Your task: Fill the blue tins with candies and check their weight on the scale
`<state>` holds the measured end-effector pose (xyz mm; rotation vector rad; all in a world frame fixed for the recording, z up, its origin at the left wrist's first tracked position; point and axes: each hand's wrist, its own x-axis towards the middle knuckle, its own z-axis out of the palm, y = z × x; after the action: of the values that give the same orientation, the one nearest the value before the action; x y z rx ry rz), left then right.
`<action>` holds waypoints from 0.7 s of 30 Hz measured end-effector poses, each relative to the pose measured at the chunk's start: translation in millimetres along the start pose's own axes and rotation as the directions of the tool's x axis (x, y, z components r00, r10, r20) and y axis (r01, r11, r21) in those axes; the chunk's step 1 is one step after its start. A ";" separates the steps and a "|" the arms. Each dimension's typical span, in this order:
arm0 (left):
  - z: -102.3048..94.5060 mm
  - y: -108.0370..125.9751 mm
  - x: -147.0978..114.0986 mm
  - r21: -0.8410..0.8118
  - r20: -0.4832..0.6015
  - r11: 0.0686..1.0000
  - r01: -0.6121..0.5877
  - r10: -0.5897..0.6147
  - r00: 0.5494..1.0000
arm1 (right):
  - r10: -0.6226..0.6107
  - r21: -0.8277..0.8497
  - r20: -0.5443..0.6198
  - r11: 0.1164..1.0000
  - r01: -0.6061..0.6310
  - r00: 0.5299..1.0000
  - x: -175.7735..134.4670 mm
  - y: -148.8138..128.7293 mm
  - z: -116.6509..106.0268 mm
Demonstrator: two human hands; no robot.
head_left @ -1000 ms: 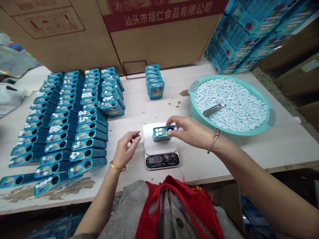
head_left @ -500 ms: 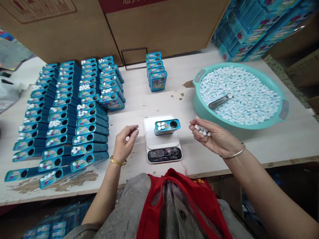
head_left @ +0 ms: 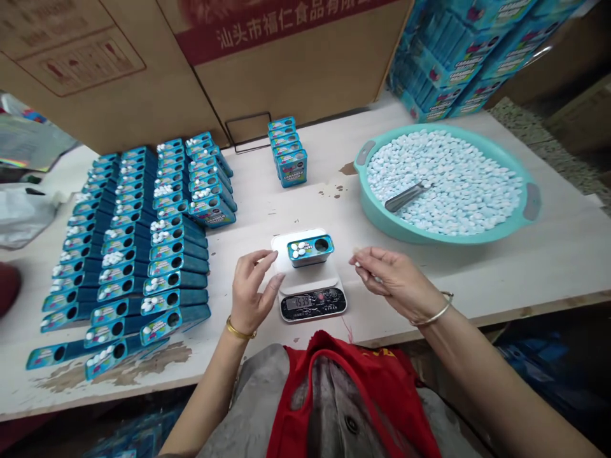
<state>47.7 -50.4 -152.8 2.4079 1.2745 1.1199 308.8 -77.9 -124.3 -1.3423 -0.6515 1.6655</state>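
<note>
head view: one blue container (head_left: 305, 259) stands upright on the platform of a white scale (head_left: 312, 278), with its top facing up. a round, dark opening lies at the right end of the top; several white candies (head_left: 298, 250) rest on the left end. left hand (head_left: 255, 286): thumb and fingers parted, gripping nothing visible, positioned just beside the left edge of the scale. right hand (head_left: 384, 277): fingers curled inward, thumb near the fingertips, positioned to the right of the scale and apart from the container; whether it holds candies cannot be told.

surrounding layout: a teal basin (head_left: 372, 207) filled with pale candies (head_left: 463, 181) stands on the white table (head_left: 252, 213), beyond the right hand. a metal scoop (head_left: 405, 198) lies on the basin contents. rows of similar containers (head_left: 195, 273) occupy the left side of the table, many with candies on top. a short row of containers (head_left: 293, 173) stands behind the scale, before a large cardboard box (head_left: 305, 79).
</note>
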 end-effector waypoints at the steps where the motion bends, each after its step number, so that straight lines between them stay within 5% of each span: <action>1: 1.3 2.3 0.8 0.003 0.005 1.000 -0.018 0.018 1.000 | -0.056 -0.057 0.001 0.997 0.056 0.998 3.6 -8.6 8.7; 5: 3.3 5.4 2.7 -0.021 0.001 1.000 0.002 -0.002 1.000 | -0.241 -0.308 0.057 0.919 0.247 0.969 20.3 -38.0 36.9; 9: -0.2 3.0 2.5 0.001 0.016 0.999 0.044 -0.044 0.999 | -0.309 -0.379 0.056 0.873 0.307 0.949 30.4 -43.4 39.2; 15: 3.8 2.6 4.8 0.065 0.096 0.994 -0.088 0.082 0.992 | -0.087 -0.050 -0.057 0.995 0.084 0.995 24.3 -12.6 -0.9; 21: 9.5 2.9 6.7 0.053 0.084 0.994 -0.093 0.088 0.993 | 0.158 0.268 -0.100 0.955 -0.126 0.982 13.2 41.4 -47.7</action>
<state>58.5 -45.4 -154.4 2.5483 1.1988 1.0097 341.2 -92.1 -178.2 -1.3095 -0.2576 1.7009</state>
